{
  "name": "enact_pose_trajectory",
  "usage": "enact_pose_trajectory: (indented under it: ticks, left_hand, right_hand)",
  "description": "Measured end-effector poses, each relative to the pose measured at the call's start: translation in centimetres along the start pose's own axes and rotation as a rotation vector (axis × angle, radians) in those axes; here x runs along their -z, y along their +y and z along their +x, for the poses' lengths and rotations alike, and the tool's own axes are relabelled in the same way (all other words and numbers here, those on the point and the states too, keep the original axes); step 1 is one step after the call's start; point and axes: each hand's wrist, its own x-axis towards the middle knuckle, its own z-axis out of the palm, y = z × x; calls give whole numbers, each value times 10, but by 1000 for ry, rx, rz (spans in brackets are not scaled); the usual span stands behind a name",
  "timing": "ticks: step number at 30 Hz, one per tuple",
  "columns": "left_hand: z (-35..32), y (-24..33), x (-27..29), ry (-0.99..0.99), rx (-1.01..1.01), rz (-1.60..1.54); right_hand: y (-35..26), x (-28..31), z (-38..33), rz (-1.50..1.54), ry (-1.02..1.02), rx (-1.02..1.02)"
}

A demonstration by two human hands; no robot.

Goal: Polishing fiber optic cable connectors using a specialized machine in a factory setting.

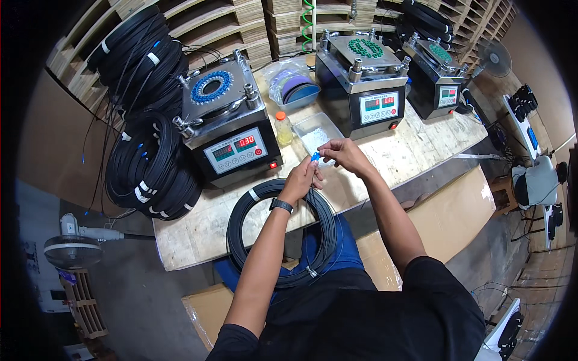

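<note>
My left hand (pixel 300 181), with a dark band on its wrist, pinches a small blue cable connector (pixel 315 156) at the end of a thin black cable. My right hand (pixel 345 156) is closed in a pinch right at the connector's tip; whatever lies between its fingertips is too small to make out. Below both hands, a coil of black cable (pixel 237 224) bound with white ties rests against the table's front edge and my lap. Just beyond my fingers sits a translucent plastic tray (pixel 329 124) holding small white pieces.
Three polishing machines (pixel 235 151) with lit displays stand along the wooden table (pixel 180 243). An orange-capped bottle (pixel 283 128) and a box of coloured discs (pixel 300 96) are between two of them. Black cable coils (pixel 153 171) pile up at left. A fan (pixel 73 251) stands beside the table.
</note>
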Motion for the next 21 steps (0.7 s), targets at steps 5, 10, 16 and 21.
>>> enact_pose_trajectory:
  ticks: [5,10,16,21]
  left_hand:
    - [-1,2,3,5,5,2]
    - [7,-12,11,-88,69,-189]
    - [7,-5,10,-115,79,-145]
    - [7,-6,13,-115,91,-147]
  right_hand:
    - [5,19,33,-243,-71,1]
    - [20,6,71,-679,-311,-112]
    - [53,-6,70,-872,-165,103]
    - [36,1,55,-519,-161,22]
